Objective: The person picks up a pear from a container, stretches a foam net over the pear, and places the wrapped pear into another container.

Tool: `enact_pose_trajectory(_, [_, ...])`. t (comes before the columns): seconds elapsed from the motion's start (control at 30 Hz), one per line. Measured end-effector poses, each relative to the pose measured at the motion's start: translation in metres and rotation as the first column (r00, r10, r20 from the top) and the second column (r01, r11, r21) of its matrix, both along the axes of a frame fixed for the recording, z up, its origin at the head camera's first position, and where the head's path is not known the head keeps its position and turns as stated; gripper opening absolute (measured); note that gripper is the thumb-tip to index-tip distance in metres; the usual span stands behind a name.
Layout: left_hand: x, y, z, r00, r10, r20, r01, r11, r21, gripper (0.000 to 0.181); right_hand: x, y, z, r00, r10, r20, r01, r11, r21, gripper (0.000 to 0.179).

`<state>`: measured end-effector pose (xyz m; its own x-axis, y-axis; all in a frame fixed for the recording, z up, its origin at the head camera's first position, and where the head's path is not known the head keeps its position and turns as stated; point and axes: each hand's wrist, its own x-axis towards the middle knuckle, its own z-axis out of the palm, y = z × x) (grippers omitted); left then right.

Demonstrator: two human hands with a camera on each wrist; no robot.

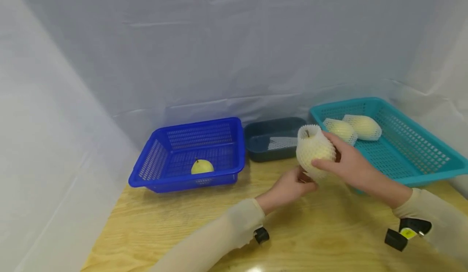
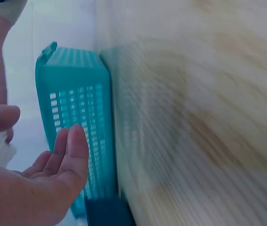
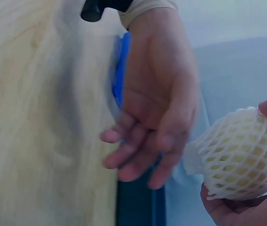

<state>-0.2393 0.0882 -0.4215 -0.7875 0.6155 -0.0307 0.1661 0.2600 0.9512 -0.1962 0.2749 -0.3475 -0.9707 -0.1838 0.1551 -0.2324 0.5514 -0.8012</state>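
Note:
My right hand (image 1: 352, 164) grips a pale yellow pear (image 1: 314, 153) in a white foam net sleeve, thumb on the near side. The pear's stem shows at the sleeve's open upper end. Just below and to the left is my left hand (image 1: 287, 190), its fingers loosely bent and holding nothing. In the right wrist view the left hand (image 3: 159, 103) stands apart from the netted pear (image 3: 241, 155). The left wrist view shows the left hand's fingers (image 2: 77, 146) spread in front of the teal basket (image 2: 77, 108).
A blue basket (image 1: 239, 164) on the left contains one bare pear (image 1: 202, 166). Beside it a dark green tray (image 1: 272, 155) has an empty foam net (image 1: 282, 142) in it. Two netted pears (image 1: 363, 127) lie in the teal basket at right. White sheeting (image 1: 234, 60) hangs behind.

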Motion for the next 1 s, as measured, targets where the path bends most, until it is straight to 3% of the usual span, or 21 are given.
enact_pose_trajectory(0.27, [0.002, 0.046, 0.007, 0.991, -0.006, 0.136, 0.004, 1.0, 0.015, 0.034, -0.008, 0.024, 0.025, 0.999, -0.044, -0.011, 0.044, 0.995, 0.092, 0.085])
enact_pose_trajectory(0.47, [0.003, 0.071, 0.012, 0.976, -0.013, 0.219, -0.001, 0.998, 0.063, 0.026, -0.018, 0.04, 0.04, 0.994, -0.111, 0.006, 0.107, 0.972, 0.211, 0.09])
enact_pose_trajectory(0.77, [-0.005, 0.084, 0.006, 0.96, -0.004, 0.279, -0.022, 0.996, 0.089, 0.023, -0.039, 0.06, 0.057, 0.991, -0.133, 0.002, 0.124, 0.932, 0.34, 0.093])
enact_pose_trajectory(0.9, [-0.009, 0.088, 0.004, 0.942, -0.02, 0.334, -0.032, 0.989, 0.147, 0.014, -0.055, 0.075, 0.058, 0.992, -0.123, -0.011, 0.117, 0.905, 0.409, 0.095])
enact_pose_trajectory(1.0, [-0.009, 0.092, 0.007, 0.939, -0.035, 0.343, -0.029, 0.983, 0.18, 0.01, -0.07, 0.088, 0.058, 0.993, -0.116, -0.021, 0.113, 0.89, 0.441, 0.093])
